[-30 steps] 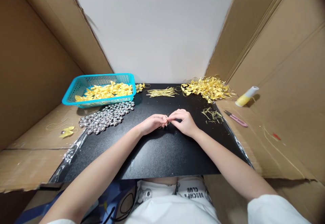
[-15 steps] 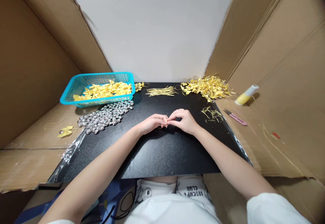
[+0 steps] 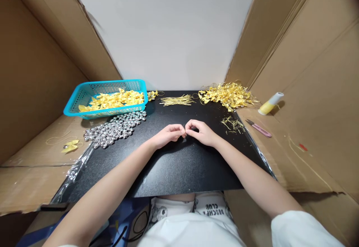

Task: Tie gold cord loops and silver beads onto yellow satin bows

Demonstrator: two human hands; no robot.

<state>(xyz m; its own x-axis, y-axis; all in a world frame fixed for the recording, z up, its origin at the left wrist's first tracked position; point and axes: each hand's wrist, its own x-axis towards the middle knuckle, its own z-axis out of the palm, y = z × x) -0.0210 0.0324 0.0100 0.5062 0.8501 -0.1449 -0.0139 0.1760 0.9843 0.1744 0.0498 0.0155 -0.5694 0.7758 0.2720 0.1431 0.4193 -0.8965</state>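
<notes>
Head view: silver beads [image 3: 114, 128] left of hands, snips [image 3: 258, 128] right.

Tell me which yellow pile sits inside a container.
The yellow bows on the left lie in the turquoise basket; the gold strips and the tangled gold pile lie loose on the black mat.

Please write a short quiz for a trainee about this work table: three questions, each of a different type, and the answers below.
1. True or false: the blue basket holds yellow bows.
2. Which lies nearest the clippers?
A. silver beads
B. yellow tube
C. basket
3. Fill in: the left hand and right hand meet fingertip to fingertip over the ____ mat.

Key
1. True.
2. B; both lie on the cardboard at the right.
3. Black. What the fingers pinch is too small to tell.
</notes>
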